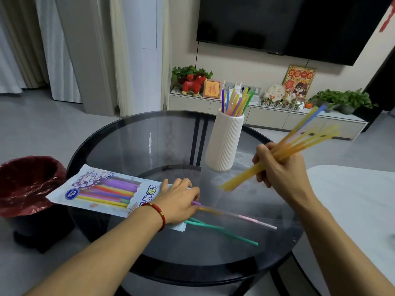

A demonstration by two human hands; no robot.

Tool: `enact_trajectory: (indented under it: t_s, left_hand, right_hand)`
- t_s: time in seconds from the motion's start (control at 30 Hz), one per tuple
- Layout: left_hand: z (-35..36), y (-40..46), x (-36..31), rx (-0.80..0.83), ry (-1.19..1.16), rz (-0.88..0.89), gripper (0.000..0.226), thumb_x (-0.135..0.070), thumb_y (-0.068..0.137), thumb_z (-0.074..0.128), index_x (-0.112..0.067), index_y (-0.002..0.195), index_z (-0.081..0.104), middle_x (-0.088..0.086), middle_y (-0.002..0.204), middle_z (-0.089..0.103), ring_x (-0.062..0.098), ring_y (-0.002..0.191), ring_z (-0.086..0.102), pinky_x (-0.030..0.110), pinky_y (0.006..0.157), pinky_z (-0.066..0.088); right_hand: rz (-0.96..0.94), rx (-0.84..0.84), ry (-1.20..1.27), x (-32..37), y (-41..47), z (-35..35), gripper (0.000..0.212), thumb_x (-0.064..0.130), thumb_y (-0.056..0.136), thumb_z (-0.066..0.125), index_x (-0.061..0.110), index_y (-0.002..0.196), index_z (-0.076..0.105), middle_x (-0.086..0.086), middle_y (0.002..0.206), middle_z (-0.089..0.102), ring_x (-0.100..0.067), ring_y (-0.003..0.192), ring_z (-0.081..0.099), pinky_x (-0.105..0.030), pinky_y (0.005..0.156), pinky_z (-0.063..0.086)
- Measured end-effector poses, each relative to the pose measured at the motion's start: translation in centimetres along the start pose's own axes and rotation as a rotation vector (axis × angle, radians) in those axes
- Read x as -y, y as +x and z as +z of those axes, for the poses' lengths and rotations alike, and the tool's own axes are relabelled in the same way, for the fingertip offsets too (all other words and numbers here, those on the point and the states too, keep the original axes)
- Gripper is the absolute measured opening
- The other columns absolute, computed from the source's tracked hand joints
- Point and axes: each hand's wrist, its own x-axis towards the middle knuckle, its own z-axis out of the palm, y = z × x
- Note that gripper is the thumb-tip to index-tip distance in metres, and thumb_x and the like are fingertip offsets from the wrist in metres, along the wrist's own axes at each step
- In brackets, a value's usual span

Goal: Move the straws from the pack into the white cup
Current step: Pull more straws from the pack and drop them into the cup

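Note:
The straw pack (100,189) lies flat on the round glass table (132,133), with several coloured straws inside. My left hand (177,201) presses down on the pack's open right end. Green straws (224,230) and a pink one (254,220) stick out of that end onto the glass. My right hand (282,169) grips a bundle of yellow straws with one blue (299,144), blurred and held in the air right of the white ribbed cup (224,142). The cup stands upright at the table's far side with several straws (235,101) in it.
A bin with a dark red liner (27,184) stands on the floor left of the table. A white tabletop (359,199) adjoins on the right. A low cabinet with plants and ornaments (267,116) runs along the far wall under a television.

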Motion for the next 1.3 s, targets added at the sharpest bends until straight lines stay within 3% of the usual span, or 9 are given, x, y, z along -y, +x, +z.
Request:
enact_trajectory:
  t_s: [0.1, 0.23, 0.33, 0.57, 0.63, 0.8, 1.03, 1.17, 1.3]
  left_hand:
    - [-0.1, -0.1, -0.1, -0.004, -0.003, 0.002, 0.023, -0.045, 0.098, 0.047, -0.029, 0.112, 0.055, -0.001, 0.126, 0.045, 0.023, 0.123, 0.04, 0.058, 0.113, 0.019]
    - [-0.2, -0.3, -0.3, 0.0, 0.001, 0.007, 0.02, -0.042, 0.096, 0.047, -0.029, 0.11, 0.053, 0.001, 0.128, 0.045, 0.023, 0.124, 0.04, 0.059, 0.114, 0.018]
    - [-0.2, -0.3, -0.2, 0.006, -0.008, 0.011, 0.019, -0.041, 0.096, 0.048, -0.03, 0.111, 0.052, 0.001, 0.128, 0.045, 0.022, 0.125, 0.04, 0.06, 0.115, 0.016]
    - [-0.1, -0.1, -0.2, 0.007, -0.023, 0.014, 0.017, -0.041, 0.096, 0.049, -0.031, 0.109, 0.05, 0.0, 0.126, 0.044, 0.022, 0.124, 0.039, 0.06, 0.115, 0.017]
    - [0.0, -0.1, -0.1, 0.002, -0.024, 0.016, 0.016, -0.042, 0.096, 0.048, -0.032, 0.108, 0.05, -0.001, 0.125, 0.044, 0.022, 0.123, 0.04, 0.061, 0.114, 0.018]
    - [0.2, 0.0, -0.2, 0.001, -0.034, 0.006, 0.017, -0.042, 0.096, 0.049, -0.032, 0.109, 0.049, 0.0, 0.125, 0.044, 0.023, 0.123, 0.04, 0.062, 0.115, 0.017]
    - [0.5, 0.0, -0.1, -0.054, -0.04, 0.0, 0.021, -0.039, 0.095, 0.048, -0.031, 0.114, 0.052, 0.0, 0.124, 0.045, 0.024, 0.124, 0.04, 0.059, 0.114, 0.02]
    - [0.5, 0.0, 0.1, -0.066, -0.036, -0.003, 0.022, -0.037, 0.095, 0.048, -0.03, 0.116, 0.054, 0.002, 0.126, 0.046, 0.026, 0.126, 0.039, 0.061, 0.114, 0.018]
    - [0.6, 0.0, 0.1, -0.06, -0.017, -0.002, 0.024, -0.036, 0.095, 0.048, -0.03, 0.117, 0.054, 0.003, 0.127, 0.046, 0.027, 0.128, 0.038, 0.062, 0.113, 0.018]
  right_hand:
    - [-0.106, 0.019, -0.195, 0.4, 1.6, 0.3, 0.035, 0.016, 0.103, 0.056, 0.005, 0.072, 0.067, -0.002, 0.051, 0.063, -0.01, 0.037, 0.059, -0.018, 0.044, 0.047]
    - [-0.044, 0.169, -0.378, -2.0, 1.8, 2.9, 0.039, 0.019, 0.1, 0.057, -0.004, 0.071, 0.067, -0.014, 0.056, 0.068, -0.028, 0.049, 0.068, -0.047, 0.054, 0.061]
    - [0.023, 0.184, -0.371, -3.1, 1.5, 3.9, 0.04, 0.022, 0.1, 0.058, -0.006, 0.073, 0.067, -0.017, 0.06, 0.068, -0.034, 0.053, 0.068, -0.052, 0.054, 0.06]
    - [0.075, 0.168, -0.333, -4.0, 0.7, 4.6, 0.039, 0.023, 0.105, 0.053, 0.003, 0.076, 0.07, 0.001, 0.059, 0.065, -0.007, 0.041, 0.062, -0.03, 0.051, 0.058]
    - [0.126, 0.128, -0.279, -4.6, 0.4, 4.6, 0.041, 0.024, 0.106, 0.051, 0.004, 0.075, 0.07, -0.002, 0.058, 0.067, -0.005, 0.039, 0.062, -0.02, 0.047, 0.053]
    - [0.193, -0.091, 0.028, -3.7, 0.9, 3.9, 0.038, 0.019, 0.101, 0.054, 0.001, 0.071, 0.07, -0.019, 0.055, 0.068, -0.019, 0.042, 0.062, -0.025, 0.047, 0.052]
    - [0.274, -0.442, 0.523, 1.7, 7.9, 3.1, 0.029, 0.015, 0.098, 0.054, 0.004, 0.073, 0.064, -0.003, 0.05, 0.065, -0.021, 0.043, 0.06, -0.03, 0.047, 0.053]
    - [0.127, -0.55, 0.346, 4.4, 11.7, 3.1, 0.03, 0.018, 0.095, 0.052, 0.009, 0.068, 0.062, 0.0, 0.046, 0.063, -0.021, 0.042, 0.061, -0.037, 0.048, 0.055]
    - [0.035, -0.437, -0.023, 4.6, 14.0, 3.8, 0.039, 0.023, 0.095, 0.048, -0.003, 0.074, 0.068, -0.019, 0.061, 0.07, -0.029, 0.051, 0.069, -0.048, 0.054, 0.062]
